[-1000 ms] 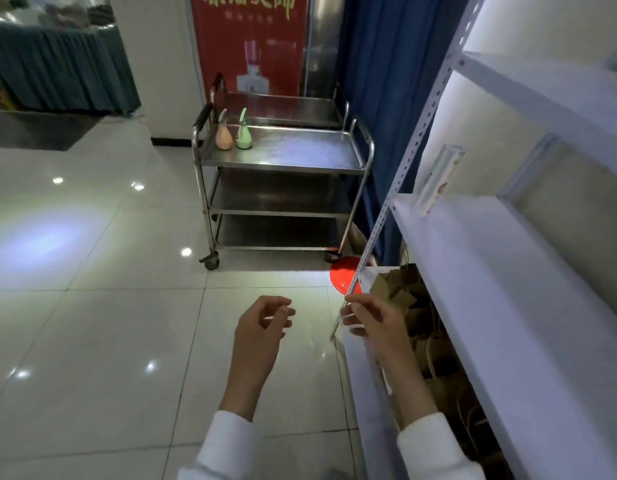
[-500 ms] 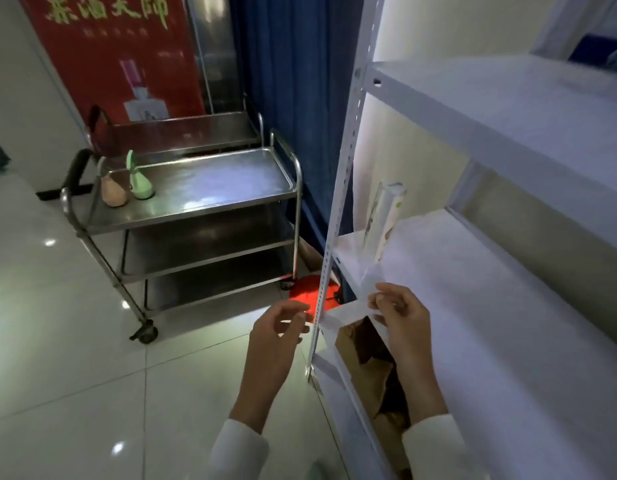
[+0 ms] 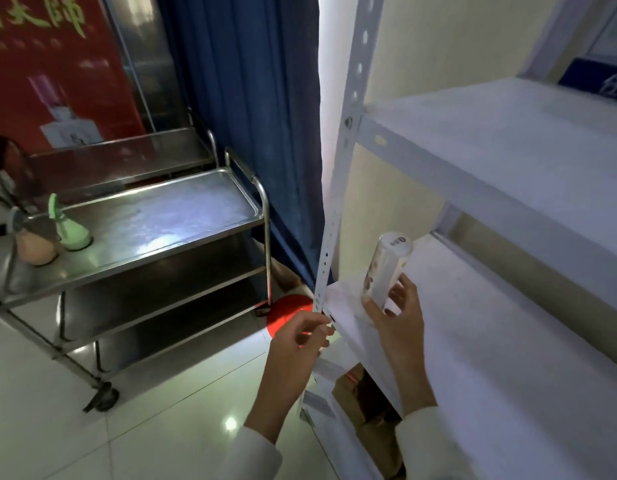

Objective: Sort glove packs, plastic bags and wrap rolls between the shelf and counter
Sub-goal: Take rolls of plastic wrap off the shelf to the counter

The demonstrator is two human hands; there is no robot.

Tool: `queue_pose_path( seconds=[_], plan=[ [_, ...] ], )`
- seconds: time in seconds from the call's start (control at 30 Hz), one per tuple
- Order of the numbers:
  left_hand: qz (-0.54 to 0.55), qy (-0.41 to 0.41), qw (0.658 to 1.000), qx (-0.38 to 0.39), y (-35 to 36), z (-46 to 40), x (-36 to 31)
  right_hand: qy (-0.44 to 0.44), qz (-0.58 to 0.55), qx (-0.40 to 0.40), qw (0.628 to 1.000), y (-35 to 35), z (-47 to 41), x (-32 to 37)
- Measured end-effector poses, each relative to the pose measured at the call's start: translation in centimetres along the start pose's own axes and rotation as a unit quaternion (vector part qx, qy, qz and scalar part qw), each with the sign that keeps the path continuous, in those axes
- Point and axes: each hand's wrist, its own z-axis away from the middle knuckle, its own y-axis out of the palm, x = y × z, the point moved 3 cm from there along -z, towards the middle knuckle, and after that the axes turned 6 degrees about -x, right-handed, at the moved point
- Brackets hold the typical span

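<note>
The wrap roll (image 3: 386,268) stands upright at the front left corner of the white shelf (image 3: 508,341), just behind the perforated upright post (image 3: 329,244); standing on end probably keeps it from rolling off the board. The right hand (image 3: 395,317) is at its lower half, thumb on the near side and fingers curling toward the far side at about 3 o'clock of the tube. It looks like a grasp closing rather than a firm one, and whether the fingers have fully wrapped round cannot be told. The left hand (image 3: 300,341) hangs at 8 o'clock from the roll, outside the post, fingers loosely curled and fingertips close together, carrying nothing visible. It may be grazing the shelf's front lip, but that is unclear. Below the board, brown paper bags (image 3: 355,396) fill the lower tier. Farther out at 9 o'clock stands a steel trolley (image 3: 154,223) with two small bottles (image 3: 54,237), backed by a blue curtain (image 3: 251,98).
</note>
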Motion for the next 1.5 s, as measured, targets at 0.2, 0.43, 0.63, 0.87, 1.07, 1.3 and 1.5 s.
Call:
queue_pose_path(
  seconds=[0.2, 0.43, 0.63, 0.87, 1.07, 1.3, 1.5],
  plan=[
    [0.035, 0.007, 0.994, 0.099, -1.7, -3.8, -0.8, -0.023, 0.041, -0.127, 0.991, 1.4, 0.2, 1.3],
    [0.086, -0.028, 0.978, 0.189, -1.8, -4.8, 1.3, 0.018, 0.013, -0.180, 0.983, -1.0, 4.9, 0.6],
    [0.097, -0.040, 0.956, 0.275, 2.5, -1.6, 2.3, 0.031, 0.004, -0.252, 0.967, -5.5, 11.5, 0.2],
    [0.065, 0.002, 0.909, 0.413, 8.9, 8.2, 1.1, 0.064, -0.027, -0.343, 0.937, -12.4, 21.6, -0.3],
    [0.051, 0.004, 0.830, 0.556, 12.2, 21.2, -0.2, 0.063, -0.031, -0.423, 0.903, -20.8, 32.2, -0.7],
    [0.026, -0.042, 0.768, 0.639, 14.9, 40.1, 0.7, 0.089, -0.074, -0.479, 0.870, -30.9, 48.6, -3.3],
    [-0.013, -0.074, 0.706, 0.704, 15.9, 55.0, 2.3, 0.125, -0.057, -0.519, 0.844, -39.8, 61.4, -5.3]
  ],
)
